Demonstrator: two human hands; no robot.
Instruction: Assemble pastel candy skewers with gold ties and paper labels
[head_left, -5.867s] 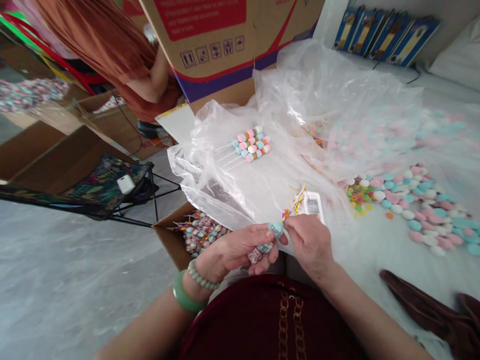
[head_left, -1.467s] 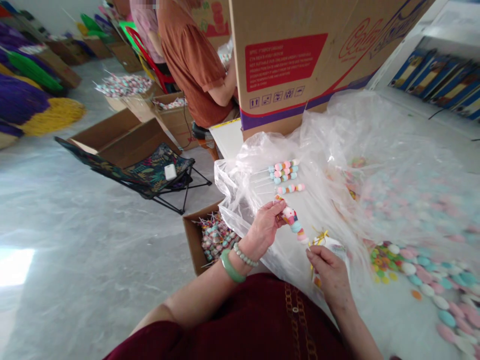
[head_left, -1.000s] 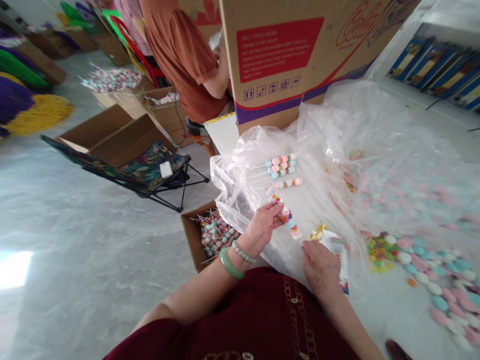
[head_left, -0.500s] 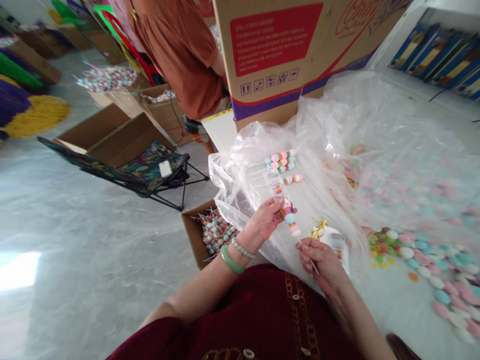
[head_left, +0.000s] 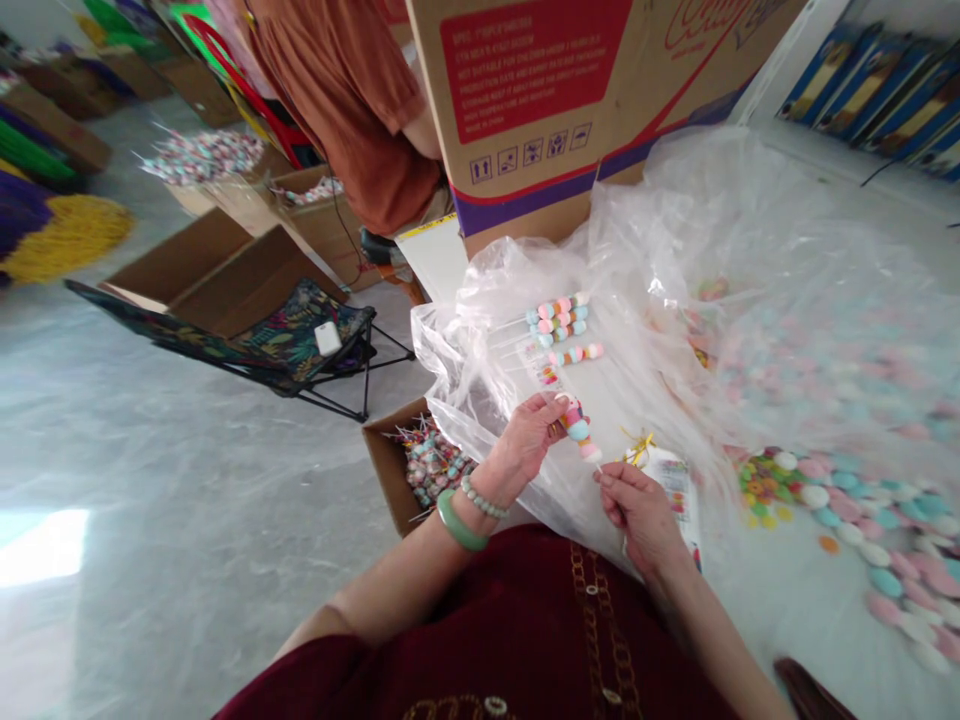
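Observation:
Between my two hands is a candy skewer (head_left: pixel 578 430), pink, blue and white soft pieces threaded on a thin white stick. My left hand (head_left: pixel 534 432) is closed round its upper end, with fingers partly hiding the sweets there. My right hand (head_left: pixel 636 502) pinches the stick just below the lowest pale piece. Beyond them, several finished candy skewers (head_left: pixel 559 318) lie side by side on the plastic sheet, and one more skewer (head_left: pixel 577 355) lies nearer to me. Yellow twist ties (head_left: pixel 640 447) rest on a printed white packet (head_left: pixel 675 485) beside my right hand.
Loose marshmallow-like sweets (head_left: pixel 885 530) and small gummy rings (head_left: pixel 766 487) spread on the right, partly under clear plastic (head_left: pixel 675 230). A large carton (head_left: pixel 540 120) stands behind. At lower left, a box (head_left: pixel 386 470) holds many skewers, near a folding chair (head_left: pixel 300 340). A person (head_left: pixel 352 110) sits beyond.
My right hand has moved slightly up along the stick, closer to the lowest sweet. My left hand keeps its hold, and the view has shifted a little.

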